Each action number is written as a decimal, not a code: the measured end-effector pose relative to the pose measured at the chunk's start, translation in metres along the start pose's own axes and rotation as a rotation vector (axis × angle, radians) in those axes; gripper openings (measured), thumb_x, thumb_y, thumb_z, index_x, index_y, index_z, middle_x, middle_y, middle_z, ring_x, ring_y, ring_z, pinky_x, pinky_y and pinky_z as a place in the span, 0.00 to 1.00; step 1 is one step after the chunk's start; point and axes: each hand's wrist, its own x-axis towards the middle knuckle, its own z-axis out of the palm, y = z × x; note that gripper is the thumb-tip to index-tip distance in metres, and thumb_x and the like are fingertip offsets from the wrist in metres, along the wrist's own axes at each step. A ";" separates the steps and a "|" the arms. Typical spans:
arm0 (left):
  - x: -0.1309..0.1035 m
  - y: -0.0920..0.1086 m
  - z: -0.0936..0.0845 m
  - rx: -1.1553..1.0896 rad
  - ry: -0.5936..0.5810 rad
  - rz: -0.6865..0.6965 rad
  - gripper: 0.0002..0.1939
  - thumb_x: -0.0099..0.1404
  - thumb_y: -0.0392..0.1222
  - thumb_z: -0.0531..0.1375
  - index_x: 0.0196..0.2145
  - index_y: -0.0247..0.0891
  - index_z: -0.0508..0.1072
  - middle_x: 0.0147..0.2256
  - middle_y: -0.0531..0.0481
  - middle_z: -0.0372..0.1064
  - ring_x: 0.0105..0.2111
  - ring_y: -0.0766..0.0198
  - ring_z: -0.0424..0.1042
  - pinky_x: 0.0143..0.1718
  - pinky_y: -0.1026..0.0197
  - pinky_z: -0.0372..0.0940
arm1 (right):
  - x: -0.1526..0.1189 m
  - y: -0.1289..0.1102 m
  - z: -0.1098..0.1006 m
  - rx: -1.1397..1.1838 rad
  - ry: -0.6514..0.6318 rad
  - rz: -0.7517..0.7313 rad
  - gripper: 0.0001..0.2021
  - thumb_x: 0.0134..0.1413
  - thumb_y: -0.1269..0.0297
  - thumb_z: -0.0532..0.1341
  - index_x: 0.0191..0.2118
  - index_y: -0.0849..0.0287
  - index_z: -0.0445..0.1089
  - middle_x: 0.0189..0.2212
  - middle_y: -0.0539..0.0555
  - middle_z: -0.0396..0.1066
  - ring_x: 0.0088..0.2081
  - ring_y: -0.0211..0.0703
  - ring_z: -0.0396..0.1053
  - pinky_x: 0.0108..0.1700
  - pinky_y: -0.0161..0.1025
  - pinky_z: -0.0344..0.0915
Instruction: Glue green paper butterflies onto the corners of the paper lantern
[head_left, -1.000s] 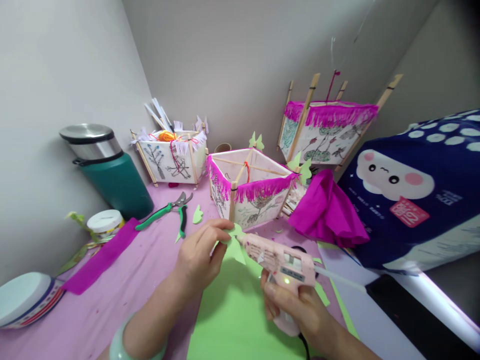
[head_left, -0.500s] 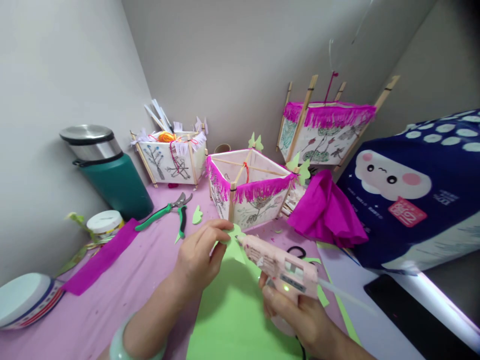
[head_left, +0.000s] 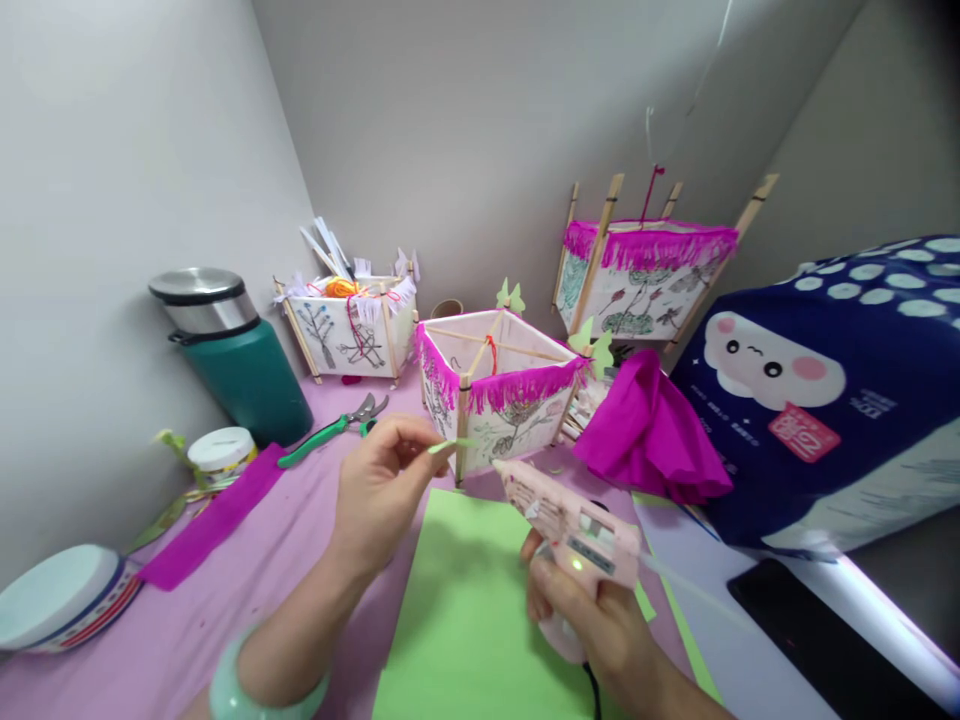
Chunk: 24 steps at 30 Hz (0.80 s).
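Two hands work over a green sheet (head_left: 465,610) on the pink bench (head_left: 300,540). The left hand (head_left: 379,495) has its grip narrow, thumb and forefinger pinched on a small green cutout (head_left: 450,445) held edge-on just in front of the near lantern (head_left: 499,390). The right hand (head_left: 592,620) has its grip wrapped round the handle of a pink glue gun (head_left: 570,520), nozzle pointing up and left, close to the cutout but not touching it. A green light glows on the gun's body.

Behind the near lantern stand two more: a white-fringed one (head_left: 352,325) to the left and a magenta-fringed one (head_left: 645,270) to the right. Green-handled cutters (head_left: 334,430) lie on the bench left of the left hand. A teal flask (head_left: 232,355) stands by the wall, with a white tub (head_left: 220,452) in front of it. Crumpled magenta paper (head_left: 645,430) lies right of the near lantern, against a blue pack (head_left: 825,390).
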 end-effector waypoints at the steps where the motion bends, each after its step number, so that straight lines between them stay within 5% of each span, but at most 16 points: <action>1: 0.004 0.004 0.002 -0.051 0.002 -0.083 0.05 0.56 0.38 0.63 0.28 0.36 0.70 0.26 0.52 0.70 0.24 0.67 0.71 0.26 0.64 0.68 | 0.001 0.000 0.000 -0.004 0.006 -0.004 0.19 0.59 0.48 0.52 0.36 0.61 0.66 0.21 0.51 0.65 0.26 0.41 0.65 0.31 0.38 0.62; 4: 0.016 0.016 0.007 -0.130 0.002 -0.227 0.08 0.53 0.39 0.66 0.27 0.35 0.69 0.23 0.52 0.72 0.25 0.64 0.73 0.29 0.62 0.69 | 0.002 -0.003 0.002 0.010 0.041 0.011 0.20 0.58 0.47 0.53 0.35 0.62 0.67 0.20 0.50 0.65 0.25 0.41 0.64 0.31 0.38 0.61; 11: 0.038 0.033 0.007 -0.179 -0.014 -0.224 0.11 0.52 0.40 0.66 0.25 0.37 0.66 0.15 0.58 0.65 0.15 0.72 0.62 0.17 0.69 0.58 | 0.001 -0.010 0.008 0.052 0.094 0.039 0.20 0.55 0.47 0.56 0.35 0.62 0.67 0.19 0.49 0.64 0.24 0.40 0.63 0.30 0.38 0.62; 24: 0.038 0.002 0.018 -0.139 -0.017 -0.305 0.13 0.49 0.43 0.68 0.24 0.38 0.66 0.14 0.58 0.63 0.15 0.72 0.61 0.16 0.70 0.54 | 0.003 -0.011 0.009 0.026 0.072 0.064 0.22 0.55 0.44 0.54 0.34 0.61 0.66 0.19 0.49 0.63 0.23 0.40 0.63 0.29 0.37 0.62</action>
